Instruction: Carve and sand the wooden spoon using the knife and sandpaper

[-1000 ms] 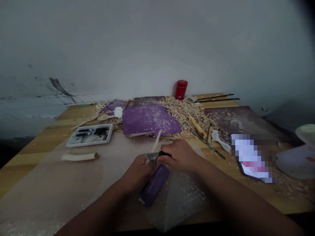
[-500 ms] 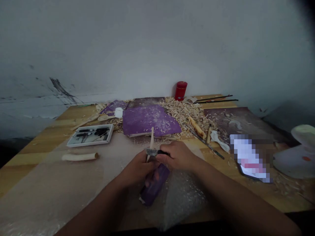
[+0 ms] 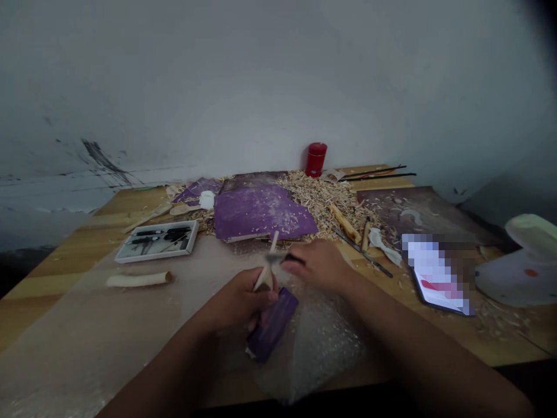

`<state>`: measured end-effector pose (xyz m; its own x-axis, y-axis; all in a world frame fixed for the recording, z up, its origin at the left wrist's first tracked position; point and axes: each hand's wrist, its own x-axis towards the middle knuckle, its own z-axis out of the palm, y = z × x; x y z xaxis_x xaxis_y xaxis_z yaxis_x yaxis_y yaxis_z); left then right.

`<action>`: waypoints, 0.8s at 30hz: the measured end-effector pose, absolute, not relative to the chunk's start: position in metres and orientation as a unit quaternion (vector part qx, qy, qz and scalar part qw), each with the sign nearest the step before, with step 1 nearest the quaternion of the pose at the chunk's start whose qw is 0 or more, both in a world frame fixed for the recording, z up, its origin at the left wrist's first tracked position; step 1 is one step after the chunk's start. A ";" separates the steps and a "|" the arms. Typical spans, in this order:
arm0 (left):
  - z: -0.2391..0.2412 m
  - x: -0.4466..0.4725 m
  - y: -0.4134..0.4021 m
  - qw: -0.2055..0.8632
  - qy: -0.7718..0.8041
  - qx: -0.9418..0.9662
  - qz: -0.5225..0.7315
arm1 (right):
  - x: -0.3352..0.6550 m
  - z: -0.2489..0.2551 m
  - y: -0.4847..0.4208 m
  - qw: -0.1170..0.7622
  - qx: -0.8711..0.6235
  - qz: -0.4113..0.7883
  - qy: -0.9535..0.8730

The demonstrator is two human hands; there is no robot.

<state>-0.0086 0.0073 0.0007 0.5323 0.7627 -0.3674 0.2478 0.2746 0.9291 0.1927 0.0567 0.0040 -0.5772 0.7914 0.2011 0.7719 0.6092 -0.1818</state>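
Note:
My left hand (image 3: 237,302) is closed round a thin pale wooden stick (image 3: 267,264) that points up and away from me. It rests on a purple block (image 3: 272,322) lying on bubble wrap (image 3: 322,342). My right hand (image 3: 319,264) is closed on a black-handled carving knife (image 3: 281,257), whose blurred blade meets the stick partway up.
A purple sheet (image 3: 261,212) and a heap of wood shavings (image 3: 322,194) lie behind my hands. A white tray of tools (image 3: 154,241) and a wooden dowel (image 3: 139,280) sit on the left. A red can (image 3: 316,158) stands at the wall. A phone (image 3: 437,278) and loose carving tools (image 3: 361,247) lie right.
The knife has moved up along the stick, away from me. My right hand has shifted forward with it. My left hand has dropped a little lower on the block.

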 end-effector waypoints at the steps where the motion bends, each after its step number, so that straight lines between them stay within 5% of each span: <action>1: 0.001 -0.010 0.007 0.679 0.427 0.565 0.195 | 0.201 0.006 0.061 0.151 -0.474 0.025 -0.867; 6: 0.003 -0.008 0.008 0.722 0.399 0.521 0.220 | 0.222 0.008 0.070 0.290 -0.527 0.051 -0.797; 14: -0.004 -0.001 0.012 0.663 0.464 0.514 0.284 | 0.173 -0.003 0.048 0.176 -0.381 0.106 -0.902; 24: 0.008 0.002 0.002 0.612 0.545 0.536 0.204 | 0.174 0.000 0.047 0.158 -0.362 0.071 -0.916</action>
